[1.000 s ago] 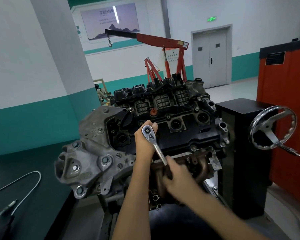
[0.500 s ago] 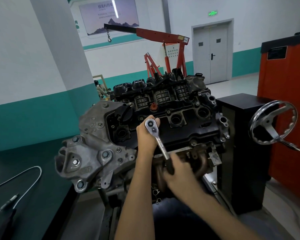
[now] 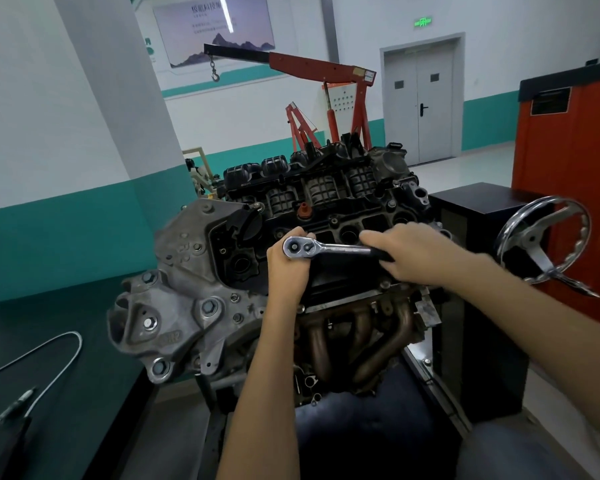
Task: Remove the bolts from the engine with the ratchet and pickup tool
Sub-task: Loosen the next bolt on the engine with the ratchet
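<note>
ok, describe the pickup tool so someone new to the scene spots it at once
Find the grey metal engine mid-frame, then look left to the dark green tabletop beside it. The thin silver flexible pickup tool lies there, bent into a hairpin loop. Unlike the rigid chrome ratchet held on the engine, it is cable-slim and untouched.

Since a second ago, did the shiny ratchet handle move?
Yes. The ratchet handle swung up from the exhaust pipes to point right, toward the handwheel, pulled by the right hand.
</note>
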`<state>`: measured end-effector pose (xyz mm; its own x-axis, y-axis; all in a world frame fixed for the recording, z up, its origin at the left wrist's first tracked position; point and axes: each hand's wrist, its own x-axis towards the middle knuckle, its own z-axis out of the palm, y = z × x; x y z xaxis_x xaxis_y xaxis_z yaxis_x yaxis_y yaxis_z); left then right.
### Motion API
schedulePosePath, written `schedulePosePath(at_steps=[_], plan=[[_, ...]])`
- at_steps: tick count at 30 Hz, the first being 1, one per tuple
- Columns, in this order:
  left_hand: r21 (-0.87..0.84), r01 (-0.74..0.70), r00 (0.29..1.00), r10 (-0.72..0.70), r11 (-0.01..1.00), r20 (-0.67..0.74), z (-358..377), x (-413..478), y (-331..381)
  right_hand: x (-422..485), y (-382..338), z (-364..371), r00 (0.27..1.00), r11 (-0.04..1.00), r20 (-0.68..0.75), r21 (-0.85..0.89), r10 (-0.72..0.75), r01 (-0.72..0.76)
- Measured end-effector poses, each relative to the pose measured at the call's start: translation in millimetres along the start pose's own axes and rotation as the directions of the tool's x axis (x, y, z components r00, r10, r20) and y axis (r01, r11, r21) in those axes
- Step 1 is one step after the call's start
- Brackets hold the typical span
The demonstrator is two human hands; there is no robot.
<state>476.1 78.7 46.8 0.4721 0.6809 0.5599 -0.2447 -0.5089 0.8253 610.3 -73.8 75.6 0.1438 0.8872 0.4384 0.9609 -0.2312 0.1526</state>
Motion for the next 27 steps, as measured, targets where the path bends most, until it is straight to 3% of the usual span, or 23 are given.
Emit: schedulePosePath(at_steps=[3, 6, 8, 10, 12, 15, 18, 21, 24, 26, 27], plan=[[-0.048, 0.023, 0.997, -0.026, 0.999, -0.066, 2.0, -2.7, -2.5, -27.7, -38.9, 34.6, 0.987, 0.960, -0.042, 0.243, 0.154, -0.139], [-0.035, -0.013, 0.996, 0.010, 0.999, -0.086, 6.8, -4.8, -0.9, -48.1, -105.2, 69.1, 0.939, 0.668, 0.029, 0.695, 0.342, -0.265], [-0.007, -0.018, 0.995, 0.018, 1.000, -0.099, 7.6, -3.7, 0.2, -41.6, -144.9, 83.4, 0.907, 0.490, 0.033, 0.833, 0.419, -0.257], [0.034, -0.032, 0.993, 0.036, 0.999, -0.114, 6.3, -4.4, 1.8, -35.5, -165.4, 86.8, 0.902, 0.380, 0.051, 0.896, 0.430, -0.232], [0.053, -0.043, 0.995, 0.048, 0.998, -0.091, 3.2, -4.7, 1.3, -36.8, -153.6, 81.0, 0.920, 0.412, 0.076, 0.878, 0.384, -0.244], [0.027, -0.010, 0.999, 0.011, 1.000, -0.041, 1.3, -2.6, -0.4, -43.3, -95.3, 60.4, 0.964, 0.658, 0.093, 0.714, 0.249, -0.239], [0.017, -0.006, 1.000, 0.006, 1.000, -0.018, 1.5, -0.1, 2.2, -26.6, -27.5, 20.0, 0.992, 0.958, 0.068, 0.262, 0.106, -0.120], [0.005, -0.009, 1.000, 0.009, 1.000, -0.018, 0.1, -2.5, 2.8, -2.2, -3.0, -6.6, 1.000, 0.999, 0.004, -0.032, -0.008, 0.008], [-0.053, 0.012, 0.999, -0.014, 0.999, -0.049, -2.5, -5.0, -1.3, -15.0, -23.8, 11.8, 0.997, 0.997, -0.050, 0.033, 0.067, -0.065], [-0.018, -0.016, 0.999, 0.015, 1.000, -0.043, 1.0, -7.4, -2.4, -38.2, -56.0, 36.8, 0.973, 0.925, -0.036, 0.320, 0.229, -0.205], [-0.002, -0.028, 0.999, 0.028, 1.000, -0.046, 3.9, -7.7, -2.6, -46.9, -76.7, 48.7, 0.950, 0.821, 0.005, 0.502, 0.312, -0.273]])
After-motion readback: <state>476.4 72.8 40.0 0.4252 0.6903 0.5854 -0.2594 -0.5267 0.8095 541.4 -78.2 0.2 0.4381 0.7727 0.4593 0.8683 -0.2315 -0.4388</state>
